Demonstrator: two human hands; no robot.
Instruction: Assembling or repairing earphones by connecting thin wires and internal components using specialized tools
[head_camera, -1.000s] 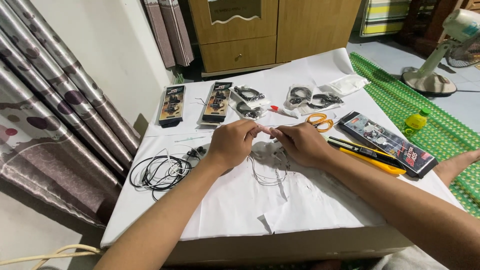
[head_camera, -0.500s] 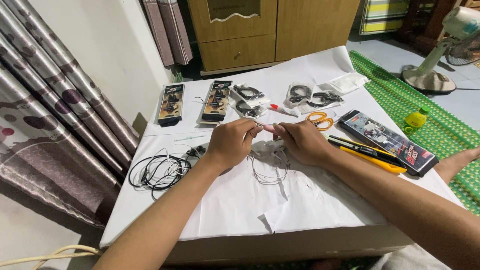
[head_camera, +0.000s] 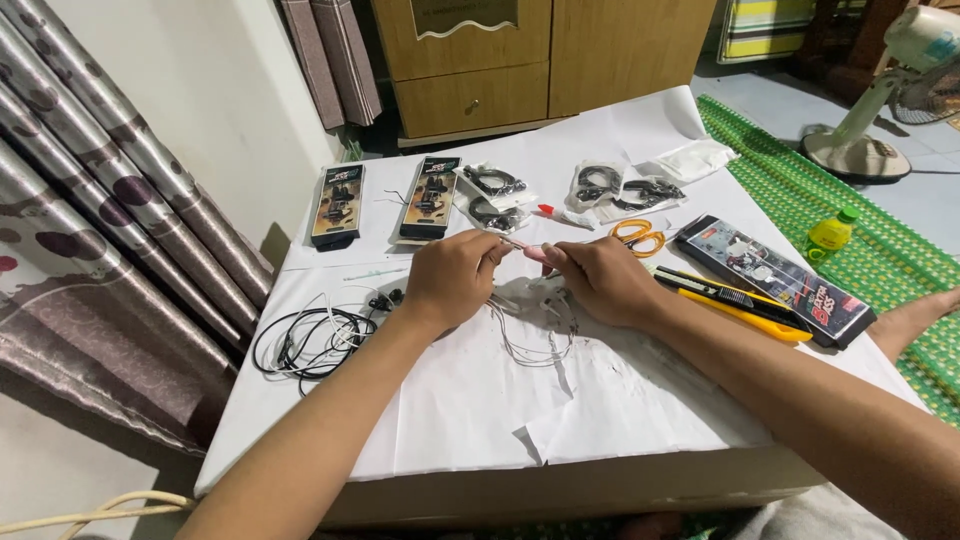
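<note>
Both hands, left hand (head_camera: 455, 280) and right hand (head_camera: 600, 280), pinch a thin pink-tipped wire (head_camera: 528, 249) mid-frame over the bench (head_camera: 600, 400). Risk, likely: pulling too hard snaps it, or it snags the loose white wires (head_camera: 530, 335) beneath.

Both forearms extended forward and converging, left hand (head_camera: 452, 278) and right hand (head_camera: 603, 280) knuckles-up, fingertips pinched together nearly touching.

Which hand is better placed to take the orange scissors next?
Right. The right hand lies just below the orange scissors; the left hand is farther away, on the other side.
</note>
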